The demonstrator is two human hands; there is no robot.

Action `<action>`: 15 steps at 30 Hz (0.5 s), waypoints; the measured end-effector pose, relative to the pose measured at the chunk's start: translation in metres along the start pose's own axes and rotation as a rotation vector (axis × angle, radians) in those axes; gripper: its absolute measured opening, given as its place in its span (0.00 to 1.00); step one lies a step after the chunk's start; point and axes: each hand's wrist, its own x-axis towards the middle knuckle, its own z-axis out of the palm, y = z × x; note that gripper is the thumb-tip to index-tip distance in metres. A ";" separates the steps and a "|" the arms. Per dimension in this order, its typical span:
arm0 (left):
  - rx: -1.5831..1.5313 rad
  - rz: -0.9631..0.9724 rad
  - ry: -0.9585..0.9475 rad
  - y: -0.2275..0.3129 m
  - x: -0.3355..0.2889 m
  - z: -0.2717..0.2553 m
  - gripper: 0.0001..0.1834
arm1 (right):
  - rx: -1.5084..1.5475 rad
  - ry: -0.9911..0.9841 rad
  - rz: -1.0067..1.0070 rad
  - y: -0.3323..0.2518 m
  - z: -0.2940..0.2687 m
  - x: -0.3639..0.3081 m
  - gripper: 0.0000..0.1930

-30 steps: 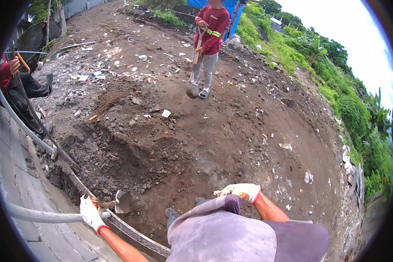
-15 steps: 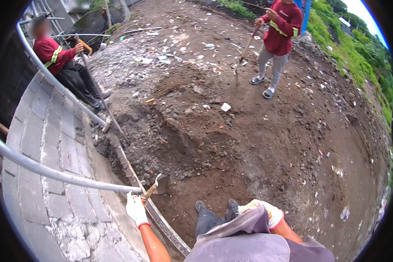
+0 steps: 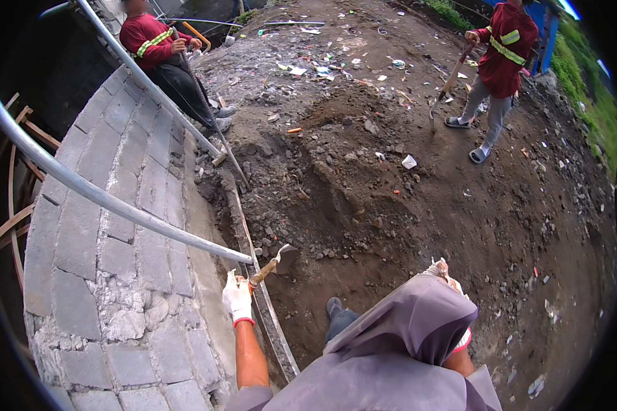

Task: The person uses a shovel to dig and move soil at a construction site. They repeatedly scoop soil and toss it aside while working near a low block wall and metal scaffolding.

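Observation:
My left hand (image 3: 238,299), in a white glove with a red cuff, closes around the wooden handle of a hoe (image 3: 263,272). Its metal blade (image 3: 287,254) hangs over the dug soil, just past a narrow plank edge (image 3: 271,322). At the lower right my right hand (image 3: 441,270), also gloved, grips the loose grey-purple cloth of my shirt (image 3: 418,312) and holds it up. The cloth covers most of that hand; fingertips and cuff show. One of my shoes (image 3: 333,305) stands on the dirt below.
A grey block wall (image 3: 123,253) runs along the left, crossed by metal pipes (image 3: 127,212). One co-worker (image 3: 161,51) leans by the wall with a long bar (image 3: 209,113). Another (image 3: 504,55) stands farther right with a shovel (image 3: 449,82). Rubble and litter cover the ground.
My right hand has risen and lifted the shirt cloth higher. The view has shifted, so the scene sits farther right. My left hand keeps its hold on the hoe.

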 end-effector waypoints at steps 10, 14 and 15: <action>0.135 0.270 0.115 0.001 0.030 0.020 0.22 | 1.540 -0.806 -1.118 0.037 0.112 -0.044 0.32; 0.012 0.112 0.088 -0.015 0.039 0.014 0.23 | 1.419 -0.890 -0.871 0.053 0.113 -0.051 0.29; 0.094 0.120 0.106 -0.017 0.040 0.011 0.23 | 1.408 -0.896 -0.832 0.050 0.110 -0.045 0.29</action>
